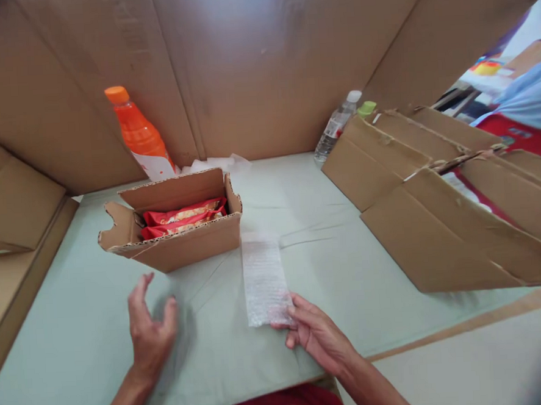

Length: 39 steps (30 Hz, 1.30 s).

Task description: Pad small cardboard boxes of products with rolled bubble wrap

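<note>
My right hand (313, 334) grips the lower right corner of a flat strip of bubble wrap (264, 276), thumb on top and fingers beneath. The strip's far end reaches close to the right corner of a small open cardboard box (200, 246). Inside that box lie red printed packets (184, 219). My left hand (151, 332) is in front of the box, holding nothing, its thumb and fingers apart and curved. It appears to be just above the pale green table cover (224, 352).
Behind the box leans an orange bottle (142, 134), with crumpled white wrap (215, 164) beside it. A clear water bottle (337, 128) stands at the back right near large open cartons (436, 217). Another carton (17, 193) is at the left. Cardboard walls (263, 74) enclose the back.
</note>
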{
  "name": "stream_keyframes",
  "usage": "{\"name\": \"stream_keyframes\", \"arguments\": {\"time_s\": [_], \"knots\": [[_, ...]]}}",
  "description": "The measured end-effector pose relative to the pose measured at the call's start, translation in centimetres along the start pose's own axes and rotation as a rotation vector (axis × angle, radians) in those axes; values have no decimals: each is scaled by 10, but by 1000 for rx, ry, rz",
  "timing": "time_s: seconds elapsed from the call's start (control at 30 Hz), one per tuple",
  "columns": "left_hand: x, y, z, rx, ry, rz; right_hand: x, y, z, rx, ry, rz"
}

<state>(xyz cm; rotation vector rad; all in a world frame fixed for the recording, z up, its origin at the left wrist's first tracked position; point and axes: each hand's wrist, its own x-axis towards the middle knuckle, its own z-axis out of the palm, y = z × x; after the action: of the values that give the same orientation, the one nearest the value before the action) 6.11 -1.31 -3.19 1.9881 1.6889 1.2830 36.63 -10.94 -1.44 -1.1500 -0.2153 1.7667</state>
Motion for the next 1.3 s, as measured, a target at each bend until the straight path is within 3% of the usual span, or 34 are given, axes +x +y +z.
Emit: {"name": "stream_keyframes", "arguments": {"time_s": [0.13,0.2,0.3,0.37,0.43,0.5,0.53,0.57,0.67,0.7,0.73,0.77,0.83,0.9,0.93,1.03,1.13,1.23,1.3], "knots": [[-45,34,3,1,-360,477,-10,15,8,-3,42,-4],[-51,47,17,-30,-466,595,-13,18,9,-37,28,-6],[-45,62,38,-127,-504,661,-21,10,0,-210,-81,22],[-39,69,45,-230,-530,649,-29,-6,-13,-502,-132,3],[-37,75,47,-317,-555,605,-39,-26,-26,-843,18,-169],[-39,78,44,-378,-583,550,-44,-44,-31,-1089,228,-430],[-42,80,42,-402,-599,523,-43,-50,-30,-1165,251,-537],[-45,81,40,-422,-619,498,-40,-53,-25,-1234,177,-605],[-55,84,36,-455,-683,426,-9,-51,-4,-1395,-345,-665],[-58,85,35,-456,-695,394,6,-50,3,-1418,-459,-681],[-61,86,34,-446,-700,352,21,-50,8,-1424,-491,-713],[-63,86,32,-424,-700,297,34,-52,10,-1412,-443,-766],[-66,87,30,-357,-690,156,52,-59,10,-1337,-207,-888],[-67,88,28,-304,-684,11,50,-68,3,-1248,-39,-947],[-66,87,28,-296,-686,-50,43,-70,-2,-1220,-24,-944],[-65,85,31,-266,-645,-121,3,-60,-17,-1214,-99,-885],[-65,83,38,-134,-524,-10,-34,-27,-25,-1244,-78,-965],[-66,83,45,-22,-462,139,-43,7,-23,-1388,-69,-1126],[-65,84,45,29,-465,190,-35,21,-19,-1548,-91,-1156]]}}
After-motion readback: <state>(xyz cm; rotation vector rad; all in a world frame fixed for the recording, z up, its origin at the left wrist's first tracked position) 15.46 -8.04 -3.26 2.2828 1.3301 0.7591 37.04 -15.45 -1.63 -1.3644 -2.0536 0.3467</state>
